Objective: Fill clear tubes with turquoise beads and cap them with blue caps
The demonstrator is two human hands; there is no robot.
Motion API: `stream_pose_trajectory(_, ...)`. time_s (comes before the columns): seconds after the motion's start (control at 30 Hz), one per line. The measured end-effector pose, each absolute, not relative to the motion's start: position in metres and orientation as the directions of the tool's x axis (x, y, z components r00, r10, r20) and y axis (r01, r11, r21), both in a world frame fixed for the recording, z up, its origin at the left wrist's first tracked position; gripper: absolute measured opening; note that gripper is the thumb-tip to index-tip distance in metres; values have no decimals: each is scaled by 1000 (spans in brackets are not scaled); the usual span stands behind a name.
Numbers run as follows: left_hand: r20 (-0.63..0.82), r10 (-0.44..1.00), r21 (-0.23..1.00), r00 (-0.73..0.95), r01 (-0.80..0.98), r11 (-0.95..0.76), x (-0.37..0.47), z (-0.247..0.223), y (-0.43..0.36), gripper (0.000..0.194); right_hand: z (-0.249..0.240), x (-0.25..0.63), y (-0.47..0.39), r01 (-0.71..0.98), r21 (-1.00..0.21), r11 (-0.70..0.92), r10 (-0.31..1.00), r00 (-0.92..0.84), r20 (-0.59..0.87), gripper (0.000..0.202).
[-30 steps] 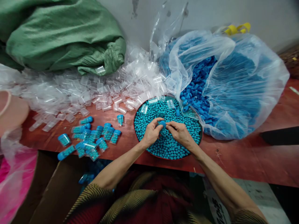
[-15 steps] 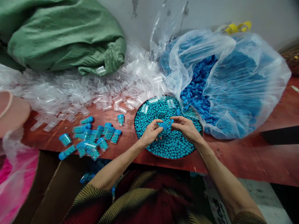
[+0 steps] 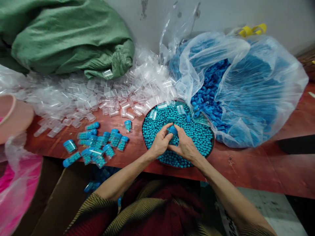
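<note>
Both hands meet over a round basin [image 3: 142,129] full of small teal beads [image 3: 194,139]. My left hand [image 3: 161,141] is closed round a small vial with a blue cap [image 3: 173,130]; its lower part is largely hidden by the fingers. My right hand [image 3: 184,142] grips the same vial from the other side, thumb and fingers on the cap. A few clear empty vials [image 3: 180,109] and a loose blue cap [image 3: 188,118] lie on the beads behind the hands.
Several capped vials of beads [image 3: 95,150] lie on the red table [image 3: 246,170] to the left. Behind is a heap of clear vials [image 3: 118,95] beside a green sack [image 3: 71,42]. A plastic bag of blue caps [image 3: 256,95] stands right, a pink tub [image 3: 17,118] far left.
My right hand has moved left to meet my left hand. The blue cap, earlier held open between them, now sits on the vial with both hands round it.
</note>
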State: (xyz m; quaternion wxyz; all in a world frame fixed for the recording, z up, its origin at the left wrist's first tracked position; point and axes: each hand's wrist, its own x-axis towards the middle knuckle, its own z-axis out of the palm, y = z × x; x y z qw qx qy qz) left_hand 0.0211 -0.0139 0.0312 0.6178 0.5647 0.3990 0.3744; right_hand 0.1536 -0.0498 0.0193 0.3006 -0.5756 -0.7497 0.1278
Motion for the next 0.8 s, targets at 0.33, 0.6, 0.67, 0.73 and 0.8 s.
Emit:
stream_pose_trajectory(0.33, -151, 932, 985, 328, -30, 171, 30, 42, -21, 22, 17, 149, -50, 827, -453, 333, 894, -125, 430, 69)
stream_pose_trajectory(0.6, -84, 952, 978, 296, 210, 21, 24, 25, -18, 22, 8, 142, -47, 836, -477, 271, 952, -159, 262, 70)
stream_pose_trajectory(0.67, -59, 945, 939, 321, 338, -56, 9, 26, -13, 24, 9, 138, -48, 829, -499, 253, 966, -187, 180, 72)
stream_pose_trajectory(0.73, -17, 957, 881, 289, 456, -122, -14, 30, -8, 28, 11, 141, -47, 817, -511, 266, 964, -232, 130, 73)
stream_pose_trajectory(0.8, 52, 975, 804, 217, 570, -170, -45, 35, -2, 33, 11, 153, -42, 812, -515, 275, 961, -244, 128, 64)
